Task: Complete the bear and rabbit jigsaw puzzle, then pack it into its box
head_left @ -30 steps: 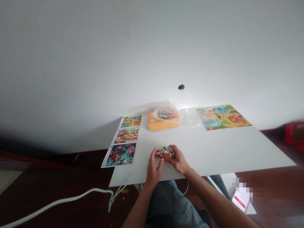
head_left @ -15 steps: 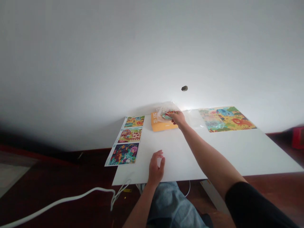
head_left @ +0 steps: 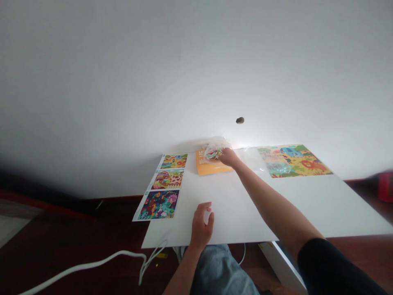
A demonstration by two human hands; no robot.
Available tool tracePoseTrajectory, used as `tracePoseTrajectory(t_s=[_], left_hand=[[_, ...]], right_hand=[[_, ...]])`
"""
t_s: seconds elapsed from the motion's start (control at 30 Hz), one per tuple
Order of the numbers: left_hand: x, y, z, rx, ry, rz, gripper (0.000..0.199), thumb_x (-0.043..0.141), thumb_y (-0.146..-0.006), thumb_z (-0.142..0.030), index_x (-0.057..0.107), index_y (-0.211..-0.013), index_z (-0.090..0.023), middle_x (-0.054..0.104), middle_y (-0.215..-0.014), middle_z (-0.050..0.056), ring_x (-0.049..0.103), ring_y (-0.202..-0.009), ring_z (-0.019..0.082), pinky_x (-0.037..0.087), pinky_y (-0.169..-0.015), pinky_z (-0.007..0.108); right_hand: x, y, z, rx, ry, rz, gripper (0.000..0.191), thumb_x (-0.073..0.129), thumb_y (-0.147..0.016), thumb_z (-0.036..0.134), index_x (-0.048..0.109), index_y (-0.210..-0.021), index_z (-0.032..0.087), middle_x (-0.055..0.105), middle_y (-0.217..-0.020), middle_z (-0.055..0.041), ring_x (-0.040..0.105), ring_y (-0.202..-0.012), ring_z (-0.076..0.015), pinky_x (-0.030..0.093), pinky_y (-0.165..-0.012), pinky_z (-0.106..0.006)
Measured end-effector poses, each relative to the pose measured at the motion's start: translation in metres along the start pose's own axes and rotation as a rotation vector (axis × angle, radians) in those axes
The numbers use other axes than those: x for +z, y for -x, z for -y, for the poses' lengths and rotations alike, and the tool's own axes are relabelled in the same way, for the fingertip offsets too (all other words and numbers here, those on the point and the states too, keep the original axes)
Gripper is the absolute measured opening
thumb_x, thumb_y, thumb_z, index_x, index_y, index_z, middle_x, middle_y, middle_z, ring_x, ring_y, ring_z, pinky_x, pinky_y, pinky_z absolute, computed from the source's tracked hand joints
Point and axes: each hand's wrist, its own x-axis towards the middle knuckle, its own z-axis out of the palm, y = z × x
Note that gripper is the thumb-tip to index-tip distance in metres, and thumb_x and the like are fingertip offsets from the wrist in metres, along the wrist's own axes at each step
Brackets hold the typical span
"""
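At the far side of the white table, my right hand (head_left: 229, 157) presses into a clear plastic bag (head_left: 215, 150) holding colourful jigsaw pieces (head_left: 213, 153). The bag lies on an orange puzzle box (head_left: 211, 166), and its crinkled film hides part of the box lid. How the fingers sit inside the bag is hard to see, though the hand appears closed on it. My left hand (head_left: 201, 225) rests near the table's front edge, loosely curled, with nothing in it and a small gap between the fingers and thumb.
Three printed picture sheets (head_left: 159, 205) run along the table's left edge. A large animal jigsaw picture (head_left: 291, 160) lies at the back right against the wall. A white cable (head_left: 92, 262) trails across the dark floor. A red object (head_left: 385, 186) stands at the far right.
The stack of pieces that both hands held at the table's front is gone. My right arm has stretched to the bag on the box, and my left hand has stayed near the front edge.
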Motion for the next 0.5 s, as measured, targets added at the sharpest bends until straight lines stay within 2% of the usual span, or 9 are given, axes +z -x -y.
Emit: tracePoseTrajectory(t_s=[0.07,0.13,0.2,0.23,0.27,0.33,0.4,0.43,0.5], left_hand=[[0.0,0.0,0.001,-0.001,-0.002,0.002,0.023,0.048,-0.088,-0.024,0.055,-0.109,-0.018,0.061,-0.095,0.007,0.06,-0.09,0.021,0.049,-0.086,0.039],[0.0,0.0,0.001,0.002,-0.005,0.001,0.023,0.048,-0.088,-0.024,0.055,-0.109,-0.018,0.06,-0.095,0.007,0.06,-0.09,0.021,0.049,-0.085,0.039],[0.0,0.0,0.001,0.01,-0.012,-0.001,0.023,0.048,-0.088,-0.023,0.055,-0.109,-0.018,0.06,-0.095,0.007,0.06,-0.09,0.021,0.049,-0.086,0.039],[0.0,0.0,0.001,0.015,-0.014,-0.002,0.023,0.048,-0.087,-0.023,0.055,-0.109,-0.018,0.06,-0.095,0.007,0.06,-0.09,0.021,0.049,-0.086,0.039],[0.0,-0.001,0.001,0.02,-0.014,-0.003,0.023,0.048,-0.087,-0.023,0.055,-0.109,-0.018,0.06,-0.094,0.007,0.06,-0.09,0.021,0.049,-0.086,0.039],[0.0,0.0,0.001,0.024,-0.015,-0.011,0.023,0.049,-0.087,-0.022,0.056,-0.108,-0.018,0.061,-0.094,0.007,0.06,-0.089,0.02,0.049,-0.086,0.038],[0.001,0.0,0.002,0.024,-0.018,-0.016,0.023,0.049,-0.087,-0.022,0.056,-0.108,-0.018,0.061,-0.093,0.006,0.061,-0.089,0.02,0.049,-0.085,0.038],[0.001,0.0,0.002,0.024,-0.02,-0.019,0.023,0.049,-0.087,-0.023,0.056,-0.107,-0.018,0.061,-0.092,0.006,0.061,-0.088,0.02,0.049,-0.084,0.038],[0.001,0.0,0.002,0.022,-0.019,-0.023,0.023,0.049,-0.087,-0.024,0.057,-0.107,-0.018,0.061,-0.092,0.006,0.061,-0.088,0.02,0.05,-0.084,0.038]], right_hand=[[-0.011,0.011,0.001,-0.088,0.031,-0.022,0.021,0.055,-0.08,0.024,0.07,-0.092,0.016,0.069,-0.092,-0.0114,0.061,-0.093,-0.0234,0.044,-0.082,-0.03],[-0.014,0.024,0.0,-0.261,0.118,-0.143,0.037,0.056,-0.083,0.034,0.062,-0.117,0.02,0.06,-0.12,-0.0123,0.049,-0.116,-0.0277,0.036,-0.096,-0.038],[-0.009,0.034,-0.005,-0.404,0.274,-0.275,0.079,0.07,-0.072,0.047,0.04,-0.14,0.02,0.036,-0.145,-0.0158,0.026,-0.133,-0.036,0.022,-0.106,-0.05],[-0.004,0.037,-0.008,-0.425,0.345,-0.307,0.096,0.074,-0.066,0.05,0.03,-0.145,0.018,0.026,-0.149,-0.0178,0.017,-0.136,-0.0392,0.016,-0.106,-0.055],[0.001,0.038,-0.013,-0.416,0.398,-0.312,0.102,0.076,-0.065,0.049,0.024,-0.147,0.016,0.022,-0.151,-0.0195,0.013,-0.136,-0.0404,0.012,-0.106,-0.057],[0.008,0.034,-0.023,-0.351,0.453,-0.288,0.082,0.067,-0.077,0.04,0.027,-0.145,0.015,0.032,-0.145,-0.021,0.021,-0.133,-0.0382,0.013,-0.105,-0.056],[0.008,0.024,-0.029,-0.281,0.467,-0.252,0.045,0.05,-0.089,0.027,0.047,-0.132,0.015,0.052,-0.127,-0.019,0.039,-0.119,-0.0327,0.023,-0.1,-0.048],[0.005,0.019,-0.03,-0.257,0.468,-0.235,0.033,0.042,-0.091,0.022,0.055,-0.121,0.015,0.058,-0.115,-0.0173,0.045,-0.11,-0.0301,0.028,-0.095,-0.044],[-0.008,0.01,-0.025,-0.246,0.464,-0.234,0.029,0.035,-0.092,0.017,0.061,-0.105,0.015,0.062,-0.101,-0.0148,0.05,-0.097,-0.0265,0.034,-0.084,-0.036]])
